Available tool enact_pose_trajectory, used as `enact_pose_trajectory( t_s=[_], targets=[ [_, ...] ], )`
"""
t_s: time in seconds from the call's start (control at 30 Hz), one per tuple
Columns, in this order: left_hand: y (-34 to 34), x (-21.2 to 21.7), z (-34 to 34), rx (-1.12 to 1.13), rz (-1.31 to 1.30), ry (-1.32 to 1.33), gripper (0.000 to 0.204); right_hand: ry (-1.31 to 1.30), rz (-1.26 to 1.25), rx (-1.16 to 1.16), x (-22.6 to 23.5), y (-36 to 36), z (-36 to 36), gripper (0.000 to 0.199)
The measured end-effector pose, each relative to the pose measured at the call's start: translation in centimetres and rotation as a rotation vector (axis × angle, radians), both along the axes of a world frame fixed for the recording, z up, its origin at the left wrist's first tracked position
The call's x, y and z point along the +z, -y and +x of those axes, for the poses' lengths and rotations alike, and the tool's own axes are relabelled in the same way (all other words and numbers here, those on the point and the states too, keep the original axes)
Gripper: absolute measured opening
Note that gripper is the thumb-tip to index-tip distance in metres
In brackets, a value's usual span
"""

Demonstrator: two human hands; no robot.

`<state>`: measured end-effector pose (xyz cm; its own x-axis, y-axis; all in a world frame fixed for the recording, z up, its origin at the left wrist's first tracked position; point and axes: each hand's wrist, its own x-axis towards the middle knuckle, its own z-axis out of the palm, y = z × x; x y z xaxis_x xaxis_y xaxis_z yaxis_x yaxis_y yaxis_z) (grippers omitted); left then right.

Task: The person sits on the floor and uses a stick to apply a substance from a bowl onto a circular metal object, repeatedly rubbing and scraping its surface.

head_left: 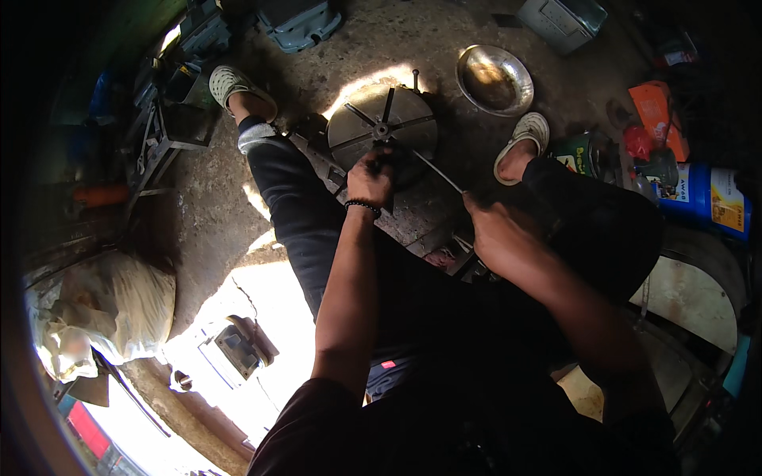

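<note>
A round metal rotary table point(349, 127) with radial slots and a centre hole lies on the floor between my feet. My left hand point(371, 178), with a dark bead bracelet at the wrist, is closed at the disc's near edge, just below the centre hole. Something dark shows at its fingers, too shadowed to name. My right hand point(502, 232) grips the near end of a thin metal rod point(438, 170). The rod slants up and left across the disc's near right edge toward my left fingers. Whether its far tip touches anything there is hidden.
A shallow metal bowl point(516, 79) sits beyond my right foot. A grey metal box point(559, 24) stands at the far right. Blue container point(702, 198), orange box point(660, 115) and jars line the right side. At left are a metal frame point(159, 151) and plastic bag point(119, 297).
</note>
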<state>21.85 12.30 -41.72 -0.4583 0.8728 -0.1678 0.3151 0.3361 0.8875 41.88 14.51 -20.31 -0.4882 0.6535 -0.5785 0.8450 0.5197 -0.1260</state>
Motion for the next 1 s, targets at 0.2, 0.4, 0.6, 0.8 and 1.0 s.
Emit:
enact_pose_trajectory(
  t_s=[0.2, 0.4, 0.6, 0.8, 1.0],
  targets=[
    [-0.8, -2.7, -0.1, 0.257, 0.008, 0.022, 0.038, -0.039, -0.090, 0.001, -1.3, -1.4, -1.7, 0.049],
    [-1.9, -3.3, 0.4, 0.227, -0.015, -0.043, 0.038, -0.182, 0.022, 0.015, -8.2, -3.4, -2.3, 0.038],
    [-1.7, -4.1, 0.2, 0.242, -0.005, -0.031, 0.039, -0.170, 0.008, 0.004, -9.1, -4.2, -3.6, 0.036],
    [-1.9, -3.7, 0.2, 0.240, -0.059, 0.006, 0.039, -0.130, 0.015, 0.010, -9.9, -4.1, -3.3, 0.037],
    [-2.2, -3.6, 0.8, 0.191, -0.032, -0.028, 0.039, -0.004, -0.002, 0.012, -10.5, -3.4, -4.1, 0.033]
  ],
)
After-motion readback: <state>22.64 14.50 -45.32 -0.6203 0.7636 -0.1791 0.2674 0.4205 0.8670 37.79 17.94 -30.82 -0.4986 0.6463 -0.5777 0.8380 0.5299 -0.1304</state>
